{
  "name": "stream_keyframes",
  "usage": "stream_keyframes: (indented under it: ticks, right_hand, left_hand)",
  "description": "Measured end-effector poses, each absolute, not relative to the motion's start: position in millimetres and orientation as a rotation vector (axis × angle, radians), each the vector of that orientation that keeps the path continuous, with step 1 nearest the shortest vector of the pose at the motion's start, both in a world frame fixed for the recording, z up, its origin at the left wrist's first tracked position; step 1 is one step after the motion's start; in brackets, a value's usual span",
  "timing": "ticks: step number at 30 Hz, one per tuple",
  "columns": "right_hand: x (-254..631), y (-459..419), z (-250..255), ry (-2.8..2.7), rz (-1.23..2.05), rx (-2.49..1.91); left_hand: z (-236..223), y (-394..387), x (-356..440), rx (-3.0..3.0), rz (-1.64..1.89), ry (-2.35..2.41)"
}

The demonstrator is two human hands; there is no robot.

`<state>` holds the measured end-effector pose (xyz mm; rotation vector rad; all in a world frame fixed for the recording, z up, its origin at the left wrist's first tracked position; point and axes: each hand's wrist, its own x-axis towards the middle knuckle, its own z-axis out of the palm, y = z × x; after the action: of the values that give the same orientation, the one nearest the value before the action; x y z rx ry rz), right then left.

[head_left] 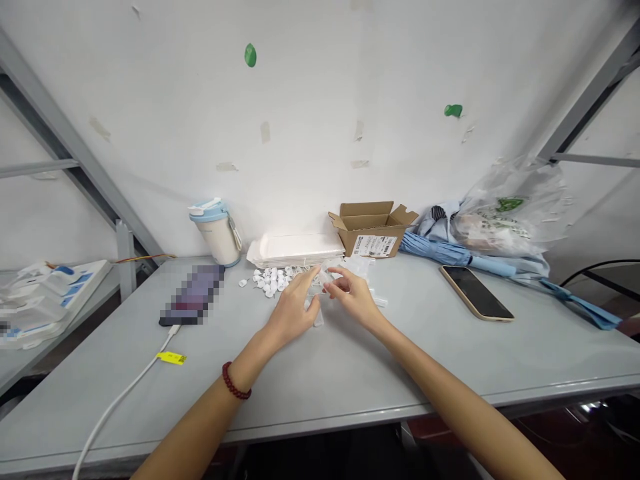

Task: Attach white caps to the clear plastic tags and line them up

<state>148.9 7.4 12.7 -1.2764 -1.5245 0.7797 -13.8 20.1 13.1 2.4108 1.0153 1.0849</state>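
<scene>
Just in front of the cardboard box [373, 243], a clear plastic piece [324, 275] is flanked by the left hand [291, 311], thumb spread, and curled right hand [359, 301]; whether it's gripped cannot be told.

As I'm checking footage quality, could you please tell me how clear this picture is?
In the head view: fairly even light on the wall, darkness below the desk; the phone at left pixelated; clear pieces by the left hand and right hand indistinct.
</scene>
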Motion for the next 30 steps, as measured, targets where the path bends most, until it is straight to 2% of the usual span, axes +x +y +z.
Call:
stream_keyframes:
  ticks: [7,20,30]
  right_hand:
    - [147.7,5.8,13.8,-1.582,0.922,-1.213]
    - [147.7,3.6,16.7,-1.586,0.866,-1.218]
    - [148.4,6.1,13.9,-1.518,0.852,-1.252]
  left_hand:
    - [15.3,17.3,-12.6,2.477,1.082,0.956]
    - [15.0,16.7,-10.9,2.482,1.277,0.965]
    - [11.9,14.1,-8.1,2.490,1.236,0.944]
